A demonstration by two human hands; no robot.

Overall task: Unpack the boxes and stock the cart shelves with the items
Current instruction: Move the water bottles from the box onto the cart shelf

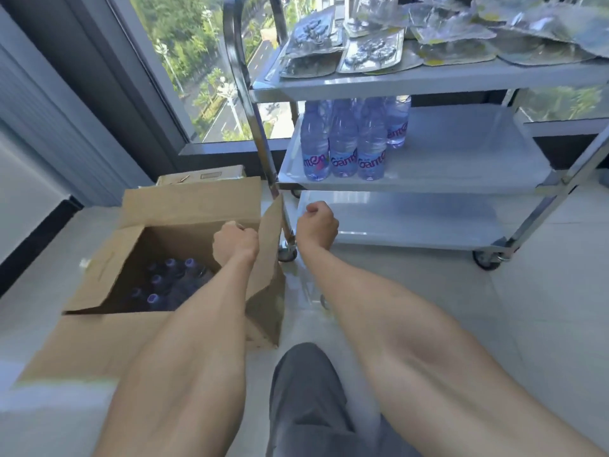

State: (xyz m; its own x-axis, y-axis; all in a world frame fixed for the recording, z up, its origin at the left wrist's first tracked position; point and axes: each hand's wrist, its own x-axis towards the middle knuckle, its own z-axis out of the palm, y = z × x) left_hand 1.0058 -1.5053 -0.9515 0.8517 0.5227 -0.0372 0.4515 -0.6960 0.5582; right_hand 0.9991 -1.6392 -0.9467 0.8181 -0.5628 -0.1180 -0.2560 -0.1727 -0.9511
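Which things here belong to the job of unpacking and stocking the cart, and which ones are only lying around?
Part of the job:
- open cardboard box on the floor
- bottles in the box
- bottles on the middle shelf
- cart
- foil packets on the top shelf
- left hand over the box
- right hand

Just lying about:
- flat box behind the open one
- window
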